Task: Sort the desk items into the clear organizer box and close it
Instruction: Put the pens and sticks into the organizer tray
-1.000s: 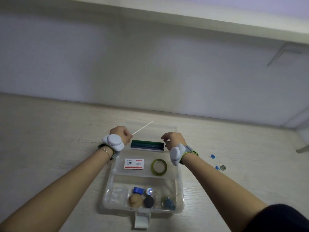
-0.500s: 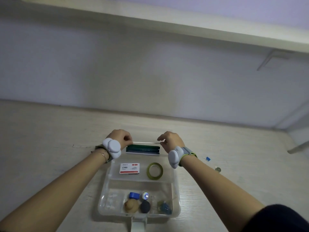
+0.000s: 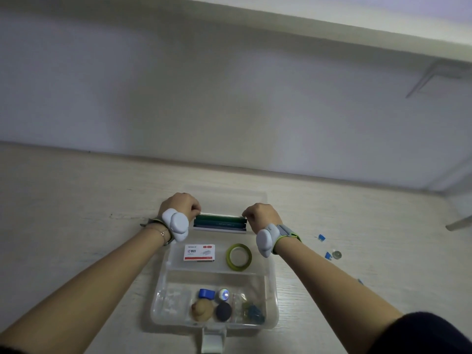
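head view: clear organizer box (image 3: 271, 297) lies open on the pale wood bench (image 3: 76, 226), its lid (image 3: 255, 198) laid flat beyond it toward the wall and its latch (image 3: 213, 339) at the near edge. left hand (image 3: 180, 206) and right hand (image 3: 260, 216), each with curled fingers, hold the two ends of a thin white stick (image 3: 221, 215) level over the far compartment; the left grip is closed on the stick's left end, the right grip pinches its right end. just below the stick lies a row of green pens (image 3: 219, 223) in the far compartment. middle compartment holds a white and red staple box (image 3: 199, 252) on the left and a green tape roll (image 3: 239, 257) on the right, set apart. near compartments hold clear small parts (image 3: 171, 301) at left, then a blue cap (image 3: 206, 294), a shiny round piece (image 3: 223, 294), a tan lump (image 3: 201, 309), a dark disc (image 3: 223, 311), and bluish clips (image 3: 252, 312) at right. each wrist carries a grey-white band device. on the bench right of the box lie two small blue clips (image 3: 321, 237) and a coin (image 3: 336, 254), well apart from the box.
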Demonstrator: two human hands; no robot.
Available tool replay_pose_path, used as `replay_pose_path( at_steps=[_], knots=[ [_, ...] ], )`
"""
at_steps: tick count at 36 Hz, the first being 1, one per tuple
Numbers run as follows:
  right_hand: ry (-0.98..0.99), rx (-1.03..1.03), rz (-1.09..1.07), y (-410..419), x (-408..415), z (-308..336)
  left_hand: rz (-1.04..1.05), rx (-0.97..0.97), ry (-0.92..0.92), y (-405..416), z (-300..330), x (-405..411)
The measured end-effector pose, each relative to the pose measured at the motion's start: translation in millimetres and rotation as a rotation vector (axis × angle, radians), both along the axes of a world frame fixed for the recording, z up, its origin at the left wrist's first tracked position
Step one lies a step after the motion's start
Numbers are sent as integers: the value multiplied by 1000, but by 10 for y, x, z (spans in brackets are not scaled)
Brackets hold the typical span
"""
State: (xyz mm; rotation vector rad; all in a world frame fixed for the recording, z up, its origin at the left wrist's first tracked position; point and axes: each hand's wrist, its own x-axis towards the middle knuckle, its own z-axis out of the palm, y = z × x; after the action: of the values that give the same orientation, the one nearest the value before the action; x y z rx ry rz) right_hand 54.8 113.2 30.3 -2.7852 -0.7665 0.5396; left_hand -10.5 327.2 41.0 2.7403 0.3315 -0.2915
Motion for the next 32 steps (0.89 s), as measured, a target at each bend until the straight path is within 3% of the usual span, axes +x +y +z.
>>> replay_pose_path(
  at_steps=[17, 32],
  knots=[
    [40, -1, 32, 42, 3, 47, 38, -90, 53, -29, -59, 34],
    [-5, -104, 27, 84, -3, -59, -40, 103, 128, -134, -54, 15]
  ],
)
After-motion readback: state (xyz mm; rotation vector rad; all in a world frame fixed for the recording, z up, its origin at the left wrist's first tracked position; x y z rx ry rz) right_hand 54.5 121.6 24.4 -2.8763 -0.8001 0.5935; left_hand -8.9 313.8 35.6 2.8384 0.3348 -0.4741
